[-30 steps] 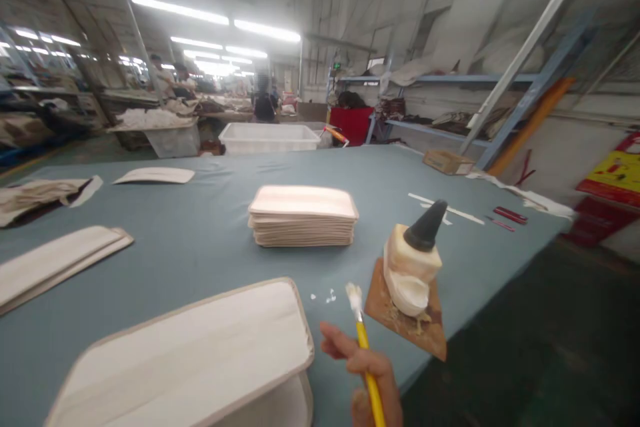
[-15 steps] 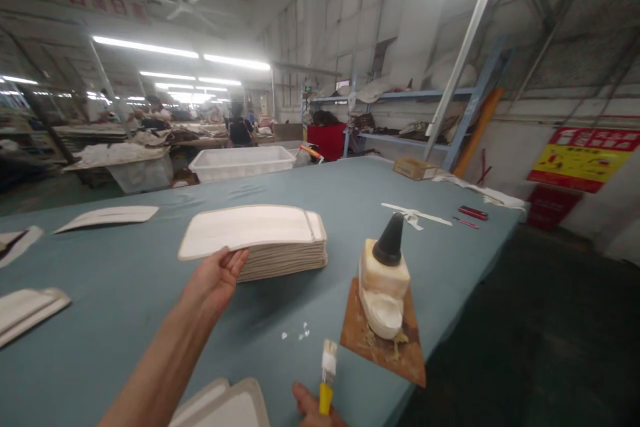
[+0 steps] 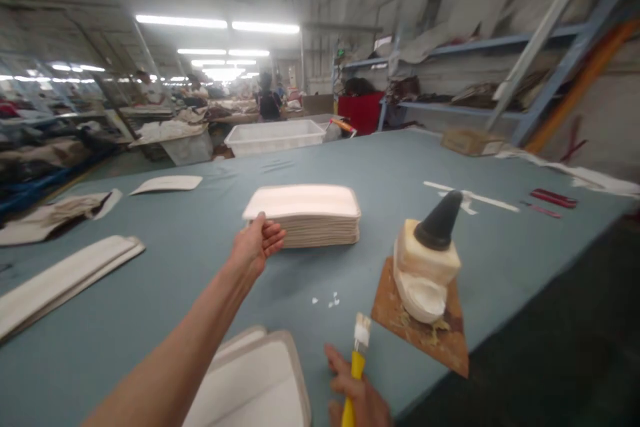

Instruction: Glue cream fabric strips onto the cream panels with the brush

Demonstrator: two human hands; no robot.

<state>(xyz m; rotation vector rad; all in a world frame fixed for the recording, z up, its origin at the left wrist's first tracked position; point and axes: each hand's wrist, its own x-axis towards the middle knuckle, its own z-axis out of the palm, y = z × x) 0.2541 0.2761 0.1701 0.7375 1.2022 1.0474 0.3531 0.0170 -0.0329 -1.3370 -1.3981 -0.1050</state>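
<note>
My left hand (image 3: 257,243) is at the front left corner of a neat stack of pale fabric panels (image 3: 320,230). Its thumb lies near the top panel's edge, and the loosely curled fingers appear to grip nothing. In my right hand (image 3: 363,393) is a paintbrush (image 3: 357,367) with a yellow handle, its white-coated bristles pointing up and away. Beyond the brush stands a cut-open plastic glue bottle (image 3: 427,267) with a black cone cap, on a stained brown board (image 3: 457,340). Nearer me lie loose cream panels (image 3: 255,380) with tan borders, partly behind my left forearm.
Small white scraps (image 3: 334,300) dot the blue-green tabletop (image 3: 200,287). More folded panels (image 3: 70,280) lie on the left. White strips (image 3: 470,197), a red tool (image 3: 553,198) and a cardboard box (image 3: 473,142) are farther right. A white plastic tub (image 3: 275,137) stands past the far edge.
The top panel, held out past the stack's left side before, now lies squarely on the stack, and my left hand's grip has loosened. The view has swung left; the brush stays in my right hand.
</note>
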